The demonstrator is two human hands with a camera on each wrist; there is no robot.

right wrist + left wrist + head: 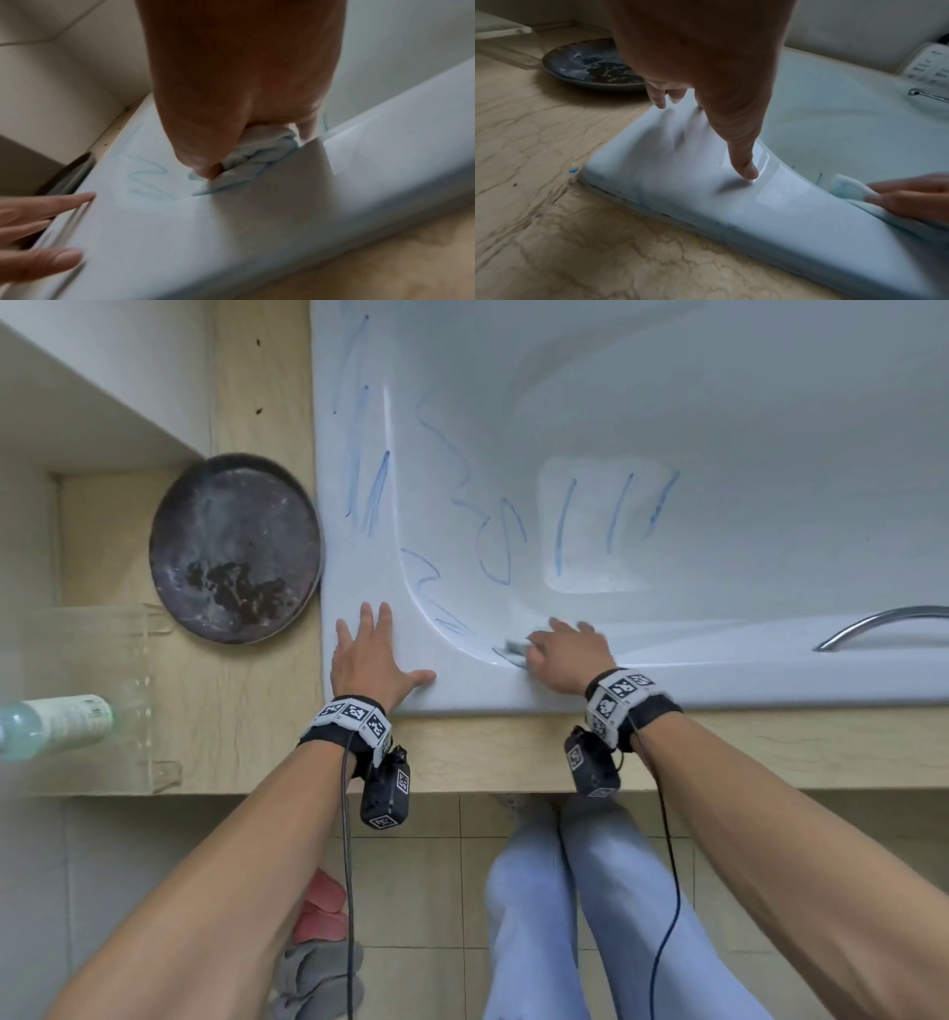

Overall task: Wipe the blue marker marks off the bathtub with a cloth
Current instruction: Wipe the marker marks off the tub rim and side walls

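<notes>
A pale blue-white bathtub (pixel 667 690) fills the upper right of the head view. Blue marker marks (pixel 500 541) run over its left rim, its corner and its inner wall. My right hand (pixel 565 649) grips a bunched pale cloth (pixel 516 647) and presses it on the inner edge of the near rim, over a mark. In the right wrist view the cloth (pixel 259 156) is crumpled under my thumb, beside faint zigzag marks (pixel 146 178). My left hand (pixel 372 654) lies flat with spread fingers on the tub's near left corner (pixel 680 182).
A dark dirty round plate (pixel 236 546) lies on the beige counter (pixel 231 711) left of the tub. A pale green bottle (pixel 51 724) sits at the far left. A chrome handle (pixel 883 624) is on the tub's right side. Grey and pink cloths (pixel 318 932) lie on the floor tiles.
</notes>
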